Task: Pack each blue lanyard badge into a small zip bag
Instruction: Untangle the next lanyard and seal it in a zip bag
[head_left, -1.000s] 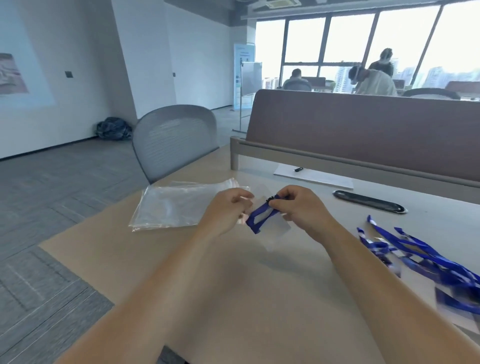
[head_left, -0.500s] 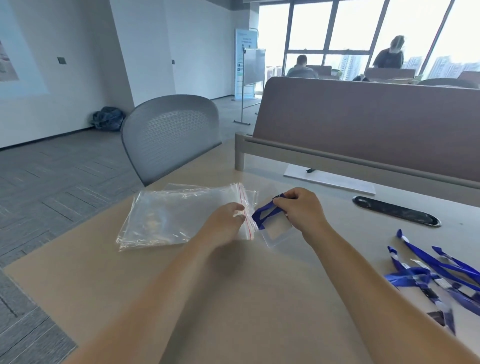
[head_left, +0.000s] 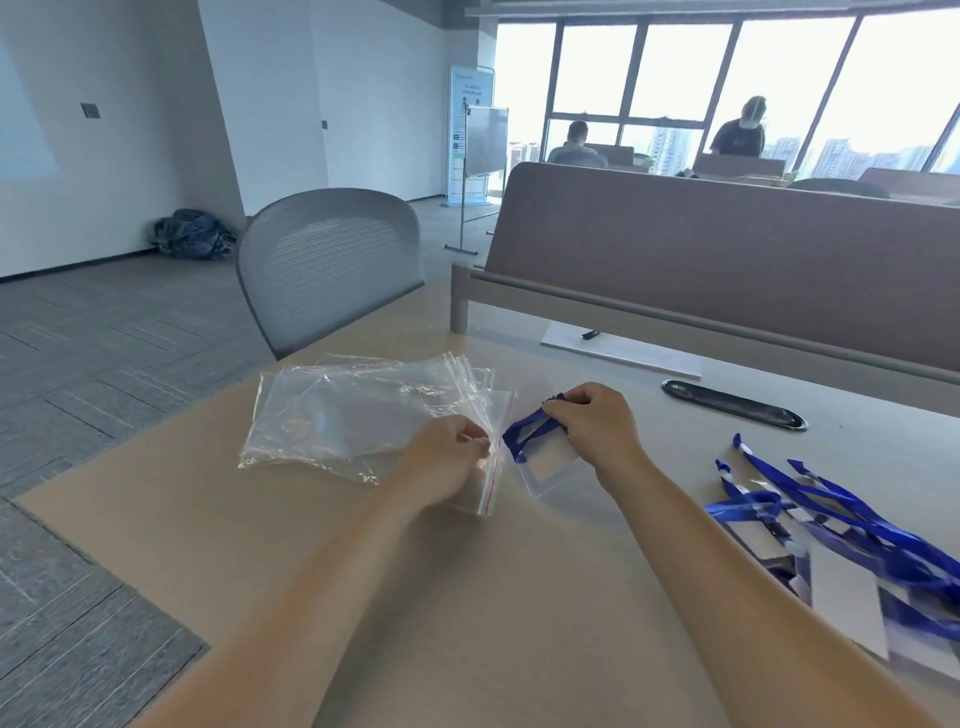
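My right hand grips a folded blue lanyard with its clear badge holder, just above the desk. My left hand pinches the red-striped mouth of a small zip bag at the near edge of a stack of clear zip bags. The two hands are close together, the badge just right of the bag's mouth. A heap of further blue lanyard badges lies at the right.
A grey mesh chair stands behind the desk's left corner. A brown partition runs along the back, with a white sheet and pen and a black cable slot before it. The desk's left edge drops to carpet.
My left hand moved from the badge to the bag stack and took hold of one bag's mouth. My right hand kept the folded lanyard badge. The camera tilted and shifted.
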